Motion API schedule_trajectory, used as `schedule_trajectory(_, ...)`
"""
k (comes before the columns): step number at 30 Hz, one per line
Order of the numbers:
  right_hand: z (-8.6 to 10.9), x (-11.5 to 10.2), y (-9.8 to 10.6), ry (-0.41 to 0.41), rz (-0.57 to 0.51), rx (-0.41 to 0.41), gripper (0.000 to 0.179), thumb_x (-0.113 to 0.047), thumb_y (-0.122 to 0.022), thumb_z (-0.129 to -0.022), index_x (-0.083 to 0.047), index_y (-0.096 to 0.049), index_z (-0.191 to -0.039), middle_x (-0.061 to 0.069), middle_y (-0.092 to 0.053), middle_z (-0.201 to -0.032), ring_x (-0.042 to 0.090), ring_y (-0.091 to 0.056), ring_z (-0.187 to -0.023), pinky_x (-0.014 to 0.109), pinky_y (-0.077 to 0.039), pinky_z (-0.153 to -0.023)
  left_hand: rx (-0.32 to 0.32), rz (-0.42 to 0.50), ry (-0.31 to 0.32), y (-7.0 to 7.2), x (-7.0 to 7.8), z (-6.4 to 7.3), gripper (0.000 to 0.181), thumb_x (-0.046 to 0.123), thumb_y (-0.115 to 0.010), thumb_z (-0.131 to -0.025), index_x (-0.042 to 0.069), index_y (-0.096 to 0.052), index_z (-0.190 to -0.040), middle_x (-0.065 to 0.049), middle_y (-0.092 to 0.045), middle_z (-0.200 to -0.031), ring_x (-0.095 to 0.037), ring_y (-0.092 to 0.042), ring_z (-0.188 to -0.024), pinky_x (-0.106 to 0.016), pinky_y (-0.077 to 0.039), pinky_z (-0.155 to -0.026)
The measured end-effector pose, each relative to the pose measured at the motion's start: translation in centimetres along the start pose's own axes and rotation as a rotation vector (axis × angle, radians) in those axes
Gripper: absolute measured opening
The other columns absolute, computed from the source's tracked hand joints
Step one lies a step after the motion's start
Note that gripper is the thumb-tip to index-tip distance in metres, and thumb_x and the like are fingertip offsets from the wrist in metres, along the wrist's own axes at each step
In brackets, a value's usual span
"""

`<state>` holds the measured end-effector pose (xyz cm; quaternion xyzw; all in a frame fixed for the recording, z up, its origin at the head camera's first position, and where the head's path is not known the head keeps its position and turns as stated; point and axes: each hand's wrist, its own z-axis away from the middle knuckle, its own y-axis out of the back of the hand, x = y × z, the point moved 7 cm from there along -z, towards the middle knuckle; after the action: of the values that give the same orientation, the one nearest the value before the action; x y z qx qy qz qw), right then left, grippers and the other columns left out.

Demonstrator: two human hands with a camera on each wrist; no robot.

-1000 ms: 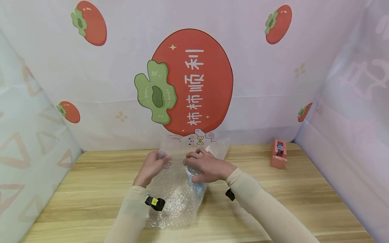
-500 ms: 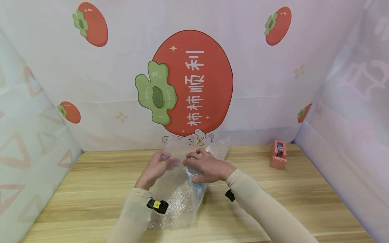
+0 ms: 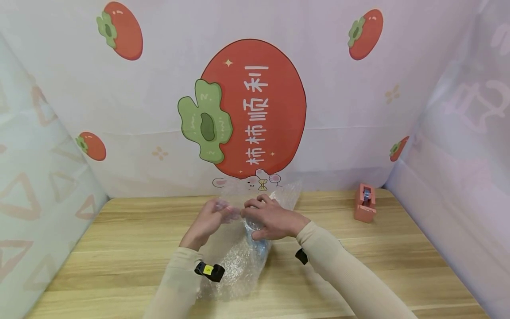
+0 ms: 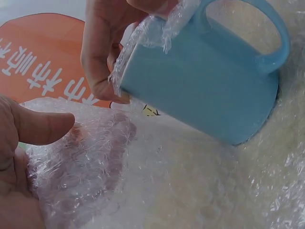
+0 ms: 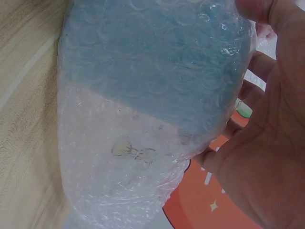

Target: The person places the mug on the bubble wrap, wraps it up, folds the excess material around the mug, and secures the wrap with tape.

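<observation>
A light blue mug (image 4: 200, 81) with a handle stands against a sheet of clear bubble wrap (image 3: 231, 270). My right hand (image 3: 275, 219) grips the mug's top from above, and some wrap is folded over the rim under its fingers. In the right wrist view, wrap covers the far side of the mug (image 5: 157, 52). My left hand (image 3: 209, 221) holds the left part of the wrap, thumb on the near side and fingers behind it, seen blurred through the bubbles. The handle side of the mug is bare in the left wrist view.
A pink tape dispenser (image 3: 365, 204) stands at the back right of the wooden table (image 3: 119, 252). A printed cloth backdrop (image 3: 338, 110) rises behind the table, and cloth walls close off both sides. The upper wrap stands up close to the backdrop.
My left hand has moved right toward the mug, drawing the left part of the wrap inward with it. My right hand stays in place on the mug.
</observation>
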<state>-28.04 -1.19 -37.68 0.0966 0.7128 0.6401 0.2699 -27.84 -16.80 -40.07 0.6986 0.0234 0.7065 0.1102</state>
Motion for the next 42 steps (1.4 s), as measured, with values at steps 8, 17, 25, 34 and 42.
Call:
schedule_trajectory(8,0.1,0.3,-0.1,-0.023,-0.003,-0.002,0.057,-0.029,-0.076,-0.090,-0.018,-0.056,-0.142,0.002,-0.050,-0.143,0.026,-0.037,-0.129,0.053,-0.039,-0.105,-0.032,0.065,0.012,-0.5,-0.4,-0.1,0.025,0.005,-0.047,-0.105,-0.008,-0.062,-0.121,-0.017,-0.071,-0.109,-0.025,-0.068,-0.100,-0.042,-0.053,-0.094)
schedule_trajectory(17,0.3,0.5,-0.3,-0.013,-0.012,0.022,0.056,-0.027,-0.076,-0.088,-0.019,-0.058,-0.140,0.002,-0.050,-0.141,0.026,-0.037,-0.130,0.051,-0.041,-0.105,-0.063,0.154,0.072,-0.8,-1.1,0.0,0.031,0.010,-0.044,-0.107,-0.009,-0.055,-0.128,-0.017,-0.064,-0.114,-0.022,-0.063,-0.100,-0.037,-0.054,-0.087)
schedule_trajectory(25,0.6,0.3,-0.1,-0.010,-0.042,0.057,0.067,-0.023,-0.082,-0.084,-0.022,-0.056,-0.146,0.006,-0.048,-0.139,0.027,-0.036,-0.132,0.047,-0.042,-0.104,-0.067,0.209,0.085,-0.9,-1.2,0.2,0.031,0.009,-0.043,-0.107,-0.011,-0.053,-0.128,-0.015,-0.064,-0.110,-0.022,-0.063,-0.098,-0.037,-0.055,-0.085)
schedule_trajectory(34,1.1,0.4,0.1,-0.008,-0.107,0.068,0.061,-0.019,-0.081,-0.086,-0.022,-0.061,-0.143,0.011,-0.047,-0.145,0.030,-0.037,-0.135,0.047,-0.044,-0.104,-0.056,0.149,0.074,-1.0,-0.9,0.3,0.030,0.010,-0.045,-0.107,-0.008,-0.056,-0.129,-0.014,-0.065,-0.113,-0.022,-0.063,-0.102,-0.037,-0.051,-0.091)
schedule_trajectory(42,1.6,1.0,0.3,-0.076,-0.196,0.113,0.055,-0.021,-0.083,-0.084,-0.018,-0.062,-0.134,0.007,-0.048,-0.141,0.023,-0.046,-0.130,0.040,-0.045,-0.107,-0.025,0.108,0.042,-1.2,-0.2,0.5,0.027,0.008,-0.047,-0.106,-0.008,-0.055,-0.126,-0.016,-0.067,-0.109,-0.022,-0.066,-0.099,-0.040,-0.054,-0.092)
